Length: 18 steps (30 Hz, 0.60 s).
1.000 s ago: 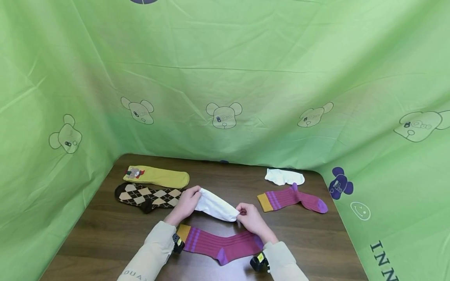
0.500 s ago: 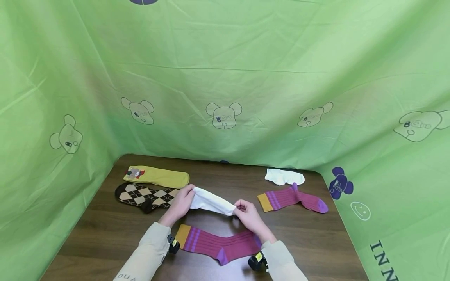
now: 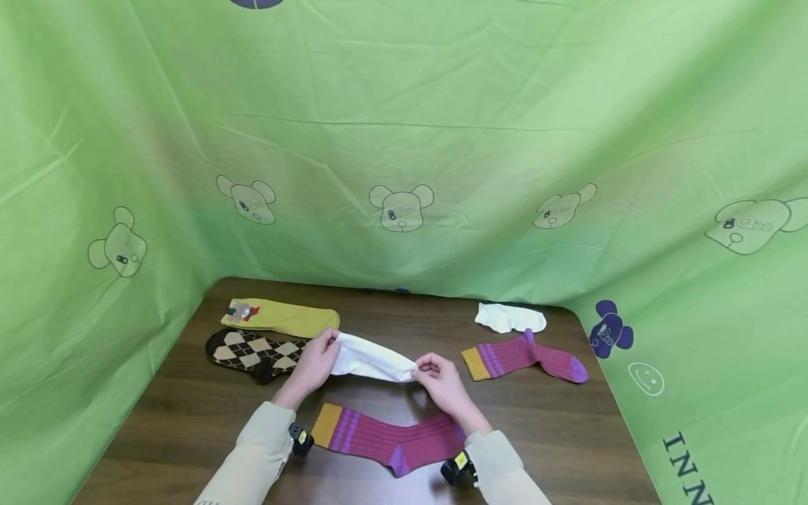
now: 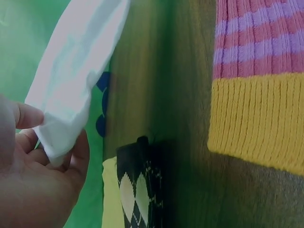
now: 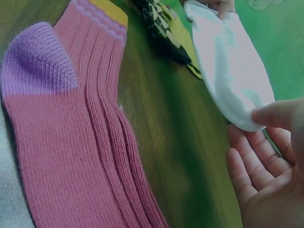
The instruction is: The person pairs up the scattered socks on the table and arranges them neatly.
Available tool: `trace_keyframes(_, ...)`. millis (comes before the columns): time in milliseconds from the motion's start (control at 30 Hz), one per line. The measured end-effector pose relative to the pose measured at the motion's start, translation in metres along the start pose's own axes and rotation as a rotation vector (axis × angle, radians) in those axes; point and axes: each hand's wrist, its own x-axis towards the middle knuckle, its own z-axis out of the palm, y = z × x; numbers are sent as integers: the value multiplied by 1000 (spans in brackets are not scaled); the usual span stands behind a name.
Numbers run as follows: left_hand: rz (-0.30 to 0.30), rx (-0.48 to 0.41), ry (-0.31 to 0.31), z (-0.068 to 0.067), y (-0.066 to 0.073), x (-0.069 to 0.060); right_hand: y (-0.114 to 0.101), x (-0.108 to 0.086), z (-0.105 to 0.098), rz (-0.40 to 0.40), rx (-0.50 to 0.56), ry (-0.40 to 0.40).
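A white sock (image 3: pixel 372 359) is stretched between my two hands above the table. My left hand (image 3: pixel 315 363) pinches its left end between thumb and fingers, as the left wrist view also shows at the sock's end (image 4: pixel 61 118). The toe end is pinched by my right hand (image 3: pixel 445 386), thumb on top and the other fingers loosely bent beneath it in the right wrist view. Below the hands, a magenta sock (image 3: pixel 385 438) with a mustard cuff and purple heel lies flat on the table. My right wrist partly covers its toe.
At the back left lie a yellow sock (image 3: pixel 284 317) and a black-and-beige argyle sock (image 3: pixel 249 351). On the right are another white sock (image 3: pixel 510 318) and a second magenta sock (image 3: pixel 517 355). Green printed cloth (image 3: pixel 404 140) surrounds the wooden table (image 3: pixel 164 435).
Both hands have shifted left and slightly away from me with the white sock, the left hand farther. The left hand now covers more of the argyle sock. The socks on the table stay put.
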Motion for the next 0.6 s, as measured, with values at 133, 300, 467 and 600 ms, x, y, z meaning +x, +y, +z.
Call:
trace_keyframes(133,-8,1,2,-4,-2,-1,-3,0,2,-8,10,5)
trace_keyframes(300,-10,0,1,-11,1,-3,-3,5,3,-11,-12,8)
trace_keyframes(467,-3,20,0,-19,3,-1,13,19,7,-35,-37,64)
trace_keyframes(600,-2,13,-16,-25,6,1,23,28,9,-40,-72,101)
